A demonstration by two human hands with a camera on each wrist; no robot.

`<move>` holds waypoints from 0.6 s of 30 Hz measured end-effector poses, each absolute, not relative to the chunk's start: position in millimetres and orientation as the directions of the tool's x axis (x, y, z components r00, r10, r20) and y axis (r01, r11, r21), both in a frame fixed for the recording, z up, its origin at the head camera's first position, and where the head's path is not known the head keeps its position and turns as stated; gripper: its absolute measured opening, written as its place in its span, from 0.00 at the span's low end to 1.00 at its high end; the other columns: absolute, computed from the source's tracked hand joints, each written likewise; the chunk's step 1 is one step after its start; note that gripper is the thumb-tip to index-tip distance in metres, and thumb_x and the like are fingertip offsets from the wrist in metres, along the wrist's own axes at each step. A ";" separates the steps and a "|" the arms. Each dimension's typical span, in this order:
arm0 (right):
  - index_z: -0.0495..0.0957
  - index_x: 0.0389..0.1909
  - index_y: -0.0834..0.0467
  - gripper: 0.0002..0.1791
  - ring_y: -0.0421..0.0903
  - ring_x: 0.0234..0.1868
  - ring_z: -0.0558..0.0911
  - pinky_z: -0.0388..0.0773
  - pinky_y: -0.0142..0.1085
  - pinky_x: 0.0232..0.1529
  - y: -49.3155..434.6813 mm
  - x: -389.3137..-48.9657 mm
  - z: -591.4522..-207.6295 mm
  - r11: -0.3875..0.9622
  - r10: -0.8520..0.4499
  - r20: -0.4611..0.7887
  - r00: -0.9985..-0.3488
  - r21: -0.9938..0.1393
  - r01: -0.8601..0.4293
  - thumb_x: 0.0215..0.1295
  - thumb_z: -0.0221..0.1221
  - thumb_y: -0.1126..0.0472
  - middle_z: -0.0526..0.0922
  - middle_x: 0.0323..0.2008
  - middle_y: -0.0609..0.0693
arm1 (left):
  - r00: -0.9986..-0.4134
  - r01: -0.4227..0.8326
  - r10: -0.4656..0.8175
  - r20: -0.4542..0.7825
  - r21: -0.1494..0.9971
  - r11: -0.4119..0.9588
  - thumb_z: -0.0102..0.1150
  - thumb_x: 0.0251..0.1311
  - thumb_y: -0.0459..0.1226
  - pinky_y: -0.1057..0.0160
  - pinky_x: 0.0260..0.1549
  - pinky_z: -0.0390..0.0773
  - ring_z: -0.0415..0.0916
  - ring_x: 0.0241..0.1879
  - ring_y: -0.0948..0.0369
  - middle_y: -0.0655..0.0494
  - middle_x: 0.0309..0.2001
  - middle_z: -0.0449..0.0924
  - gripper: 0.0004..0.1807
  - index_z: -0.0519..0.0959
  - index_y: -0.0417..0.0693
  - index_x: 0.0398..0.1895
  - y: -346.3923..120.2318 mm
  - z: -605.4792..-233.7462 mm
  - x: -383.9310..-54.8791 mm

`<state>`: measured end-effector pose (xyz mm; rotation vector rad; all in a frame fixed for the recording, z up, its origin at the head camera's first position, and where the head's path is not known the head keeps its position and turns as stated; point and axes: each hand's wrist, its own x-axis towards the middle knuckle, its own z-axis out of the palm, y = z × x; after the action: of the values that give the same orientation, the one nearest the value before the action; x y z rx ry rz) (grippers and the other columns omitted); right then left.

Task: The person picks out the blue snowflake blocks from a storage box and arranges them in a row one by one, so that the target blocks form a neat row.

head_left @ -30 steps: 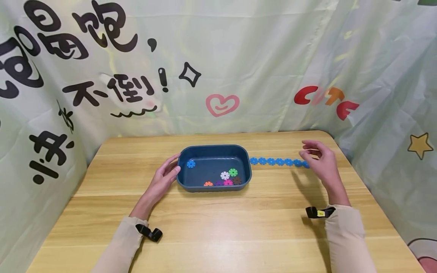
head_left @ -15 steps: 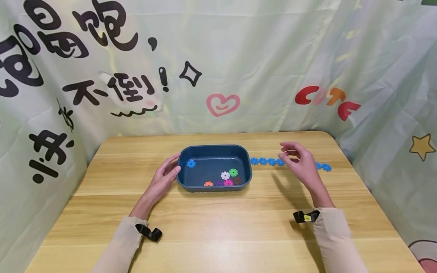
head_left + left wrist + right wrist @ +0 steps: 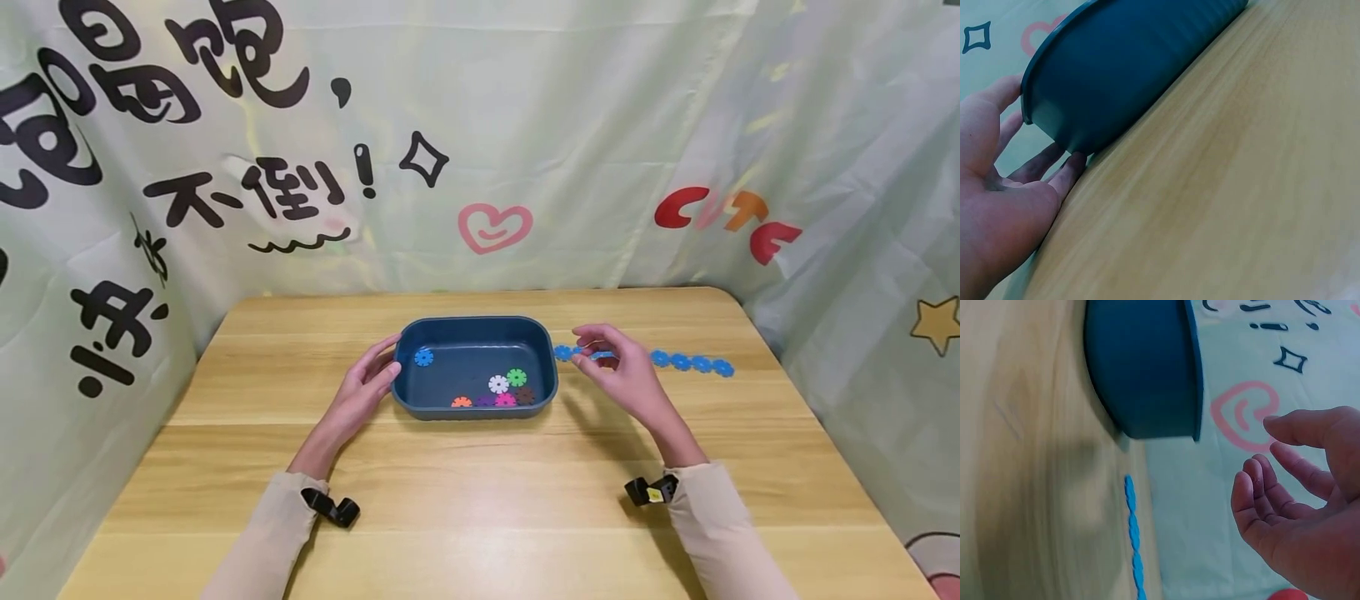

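A dark blue plastic tub [image 3: 476, 413] stands on the wooden table. My left hand [image 3: 366, 387] holds its left end, the thumb at the rim and the fingers against the end wall [image 3: 1072, 119]. Inside the tub lie a blue snowflake disc [image 3: 423, 357], a white disc [image 3: 498, 384], a green disc [image 3: 517, 377] and several others along the near wall. From the tub's right side a row of blue snowflake discs [image 3: 681, 362] runs rightward. My right hand [image 3: 628, 379] hovers over the row's left part, hiding some discs; its fingers are loosely bent around nothing.
The wooden table [image 3: 480, 492] spreads out in front of the tub. A printed fabric curtain [image 3: 570, 150] hangs behind the table and at both sides. Each wrist wears a black camera.
My right hand has moved left along the blue row toward the tub, uncovering the discs at the right end. My left hand has stayed at the tub.
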<state>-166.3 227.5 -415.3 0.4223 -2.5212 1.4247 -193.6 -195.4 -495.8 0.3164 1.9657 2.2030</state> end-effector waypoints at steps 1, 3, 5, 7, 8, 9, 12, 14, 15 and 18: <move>0.79 0.58 0.60 0.18 0.49 0.46 0.82 0.83 0.30 0.44 225.1 -166.2 -415.8 0.489 -0.150 0.323 -0.935 -0.797 -0.353 0.69 0.66 0.66 0.83 0.48 0.62 | -0.963 0.013 0.267 0.045 0.993 -0.120 0.56 0.76 0.41 0.63 0.62 0.76 0.57 0.75 0.48 0.45 0.76 0.58 0.30 0.63 0.55 0.79 -195.0 -495.7 -193.8; 0.80 0.58 0.60 0.18 0.49 0.46 0.82 0.83 0.33 0.45 219.2 -166.3 -415.8 0.480 -0.164 0.320 -0.933 -0.800 -0.359 0.69 0.66 0.66 0.83 0.47 0.60 | -0.962 0.014 0.268 0.050 0.991 -0.133 0.56 0.76 0.40 0.63 0.61 0.76 0.58 0.75 0.47 0.44 0.76 0.59 0.30 0.63 0.54 0.79 -194.6 -495.6 -193.7; 0.80 0.58 0.60 0.18 0.49 0.46 0.82 0.84 0.36 0.46 212.9 -166.3 -415.7 0.466 -0.178 0.318 -0.931 -0.806 -0.364 0.69 0.66 0.66 0.83 0.47 0.60 | -0.962 0.010 0.268 0.049 0.990 -0.143 0.56 0.76 0.40 0.63 0.61 0.76 0.58 0.75 0.47 0.44 0.76 0.59 0.30 0.63 0.54 0.79 -194.5 -496.0 -193.5; 0.80 0.58 0.61 0.18 0.50 0.46 0.82 0.84 0.40 0.48 205.4 -166.4 -414.8 0.447 -0.194 0.312 -0.930 -0.816 -0.367 0.69 0.66 0.66 0.83 0.46 0.59 | -0.962 0.009 0.269 0.049 0.989 -0.149 0.56 0.77 0.39 0.63 0.61 0.76 0.58 0.75 0.47 0.43 0.76 0.59 0.30 0.62 0.53 0.79 -194.8 -496.5 -193.2; 0.79 0.59 0.62 0.19 0.50 0.46 0.82 0.84 0.41 0.48 201.2 -166.7 -414.3 0.440 -0.206 0.310 -0.928 -0.818 -0.371 0.69 0.66 0.67 0.83 0.46 0.60 | -0.962 0.009 0.270 0.049 0.989 -0.150 0.55 0.77 0.39 0.63 0.61 0.76 0.57 0.75 0.46 0.43 0.76 0.59 0.31 0.62 0.53 0.79 -195.0 -496.7 -193.0; 0.79 0.59 0.62 0.19 0.50 0.46 0.82 0.84 0.43 0.48 197.0 -167.0 -414.0 0.433 -0.218 0.308 -0.926 -0.820 -0.375 0.69 0.66 0.67 0.83 0.47 0.60 | -0.962 0.007 0.270 0.047 0.989 -0.150 0.55 0.77 0.39 0.63 0.61 0.76 0.57 0.75 0.46 0.43 0.76 0.58 0.31 0.62 0.53 0.79 -195.1 -496.9 -192.9; 0.78 0.60 0.63 0.20 0.53 0.46 0.82 0.84 0.49 0.49 183.8 -168.3 -413.0 0.404 -0.260 0.306 -0.916 -0.827 -0.391 0.68 0.66 0.68 0.82 0.48 0.60 | -0.962 0.006 0.269 0.046 0.989 -0.148 0.55 0.77 0.40 0.64 0.61 0.76 0.57 0.75 0.47 0.43 0.76 0.58 0.30 0.62 0.54 0.79 -195.4 -497.1 -192.6; 0.78 0.61 0.62 0.21 0.53 0.46 0.82 0.84 0.50 0.48 175.7 -169.7 -412.7 0.397 -0.286 0.310 -0.907 -0.823 -0.406 0.68 0.66 0.68 0.82 0.48 0.58 | -0.962 0.004 0.268 0.044 0.989 -0.149 0.55 0.77 0.40 0.64 0.61 0.76 0.57 0.75 0.47 0.44 0.76 0.58 0.30 0.62 0.54 0.79 -195.0 -496.7 -192.9; 0.78 0.61 0.61 0.21 0.53 0.46 0.82 0.84 0.50 0.48 172.1 -170.6 -412.7 0.392 -0.296 0.308 -0.904 -0.824 -0.410 0.68 0.66 0.68 0.82 0.47 0.57 | -0.963 0.002 0.267 0.042 0.989 -0.148 0.55 0.77 0.40 0.64 0.61 0.76 0.57 0.75 0.47 0.44 0.76 0.58 0.30 0.62 0.54 0.79 -194.9 -496.6 -193.1; 0.79 0.60 0.58 0.20 0.50 0.45 0.82 0.84 0.50 0.46 162.1 -172.7 -413.8 0.403 -0.313 0.304 -0.900 -0.815 -0.416 0.68 0.66 0.67 0.82 0.46 0.54 | -0.961 0.006 0.271 0.046 0.989 -0.147 0.55 0.77 0.40 0.63 0.61 0.76 0.57 0.75 0.47 0.45 0.76 0.58 0.30 0.62 0.54 0.79 -193.8 -496.3 -193.4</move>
<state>-172.7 162.1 -413.8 0.6636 -2.5445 1.5241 -193.4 -193.8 -496.3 0.3185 1.9251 2.2315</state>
